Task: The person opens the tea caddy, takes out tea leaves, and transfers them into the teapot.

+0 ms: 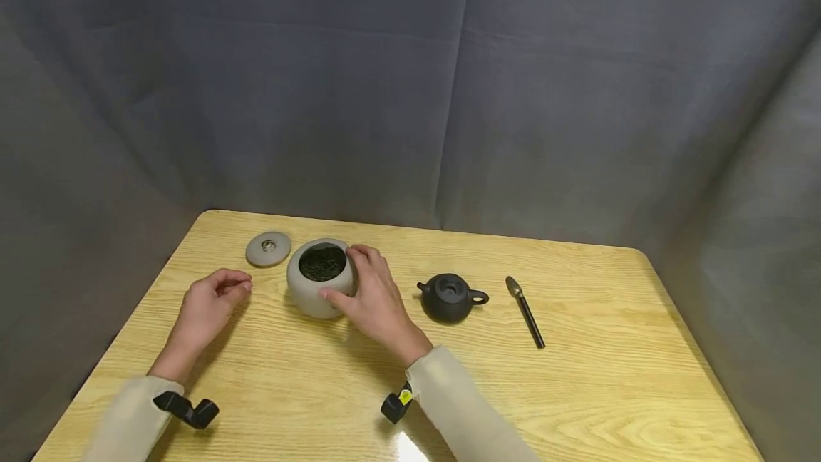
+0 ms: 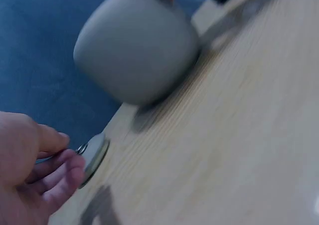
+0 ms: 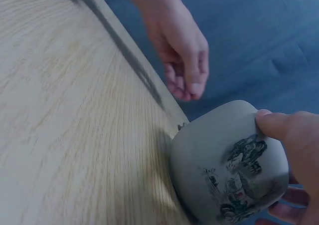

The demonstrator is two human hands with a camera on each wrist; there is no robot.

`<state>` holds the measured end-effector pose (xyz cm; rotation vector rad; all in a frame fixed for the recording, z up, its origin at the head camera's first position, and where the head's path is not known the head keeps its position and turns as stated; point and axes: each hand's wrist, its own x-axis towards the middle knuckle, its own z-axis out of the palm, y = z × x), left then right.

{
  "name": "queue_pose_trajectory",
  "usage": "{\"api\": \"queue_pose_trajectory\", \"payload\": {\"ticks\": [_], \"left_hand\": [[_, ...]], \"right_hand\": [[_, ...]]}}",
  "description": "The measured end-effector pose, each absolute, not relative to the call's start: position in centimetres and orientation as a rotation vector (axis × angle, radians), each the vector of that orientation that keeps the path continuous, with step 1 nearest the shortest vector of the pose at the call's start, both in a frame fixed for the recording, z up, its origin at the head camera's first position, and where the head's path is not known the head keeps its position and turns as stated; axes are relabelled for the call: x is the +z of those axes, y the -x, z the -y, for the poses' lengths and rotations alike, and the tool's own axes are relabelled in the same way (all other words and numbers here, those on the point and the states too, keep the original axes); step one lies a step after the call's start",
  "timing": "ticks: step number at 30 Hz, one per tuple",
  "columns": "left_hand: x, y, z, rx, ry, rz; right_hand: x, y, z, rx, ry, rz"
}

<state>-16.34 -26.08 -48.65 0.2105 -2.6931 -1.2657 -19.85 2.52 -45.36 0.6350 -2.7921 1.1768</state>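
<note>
A round grey ceramic tea jar (image 1: 309,297), lidless, has dark leaves (image 1: 323,262) inside. My right hand (image 1: 378,298) grips it on the right side, the thumb on the front and the fingers near the rim. The right wrist view shows a dark landscape picture (image 3: 239,185) on the jar's wall. My left hand (image 1: 208,309) hangs left of the jar, apart from it, with loosely curled fingers and nothing visible in them. Behind that hand the grey round lid (image 1: 261,257), with a small metal ring on top, lies on the table.
To the right of the jar stands a small black teapot (image 1: 447,309), its lid on, spout left and handle right. Farther right lies a small scoop (image 1: 527,316) with a black handle and metal head. The wooden table (image 1: 609,376) ends at a grey curtain (image 1: 545,127).
</note>
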Motion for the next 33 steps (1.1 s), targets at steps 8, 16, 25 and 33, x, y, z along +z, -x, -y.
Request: {"api": "queue_pose_trajectory", "payload": {"ticks": [8,16,25,33], "left_hand": [[-48.1,21.3,26.4,-1.048,-0.125,2.651],[-49.1,24.7,24.9,-0.883,-0.012,2.719],[-48.4,26.0,24.1,-0.649,-0.002,2.854],[-47.7,26.9,24.4,-0.681,-0.022,2.935]], "right_hand": [[-45.4,19.9,-2.6,1.157,-0.604,2.788],[-45.6,19.8,-2.5,1.161,-0.600,2.813],[-45.5,19.7,-2.4,1.152,-0.605,2.804],[-45.5,19.8,-2.6,1.136,-0.595,2.815]]}}
